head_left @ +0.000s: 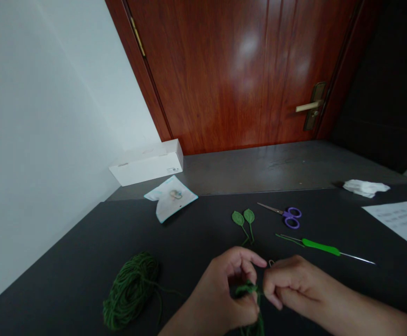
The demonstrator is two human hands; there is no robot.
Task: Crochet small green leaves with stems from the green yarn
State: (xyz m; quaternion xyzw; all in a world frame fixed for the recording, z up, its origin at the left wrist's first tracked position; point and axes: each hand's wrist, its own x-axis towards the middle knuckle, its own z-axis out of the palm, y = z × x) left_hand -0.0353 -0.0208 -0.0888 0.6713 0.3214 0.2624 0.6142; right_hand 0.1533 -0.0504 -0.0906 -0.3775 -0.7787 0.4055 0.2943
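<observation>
Both hands meet low over the dark worktop (84, 261). The left hand (224, 294) and right hand (294, 284) each pinch a small green crocheted yarn piece (247, 290) between thumb and fingertips. A loose skein of dark green yarn (131, 289) lies just left. Beyond the hands lie two green crocheted leaves (243, 218), purple-handled scissors (287, 215) and a green-handled crochet hook (324, 248). A white cardboard box (147, 163) sits closed against the wall, its contents hidden.

Left hand (224, 291) and right hand (294, 284) meet, fingers curled, each grip pinched.
</observation>
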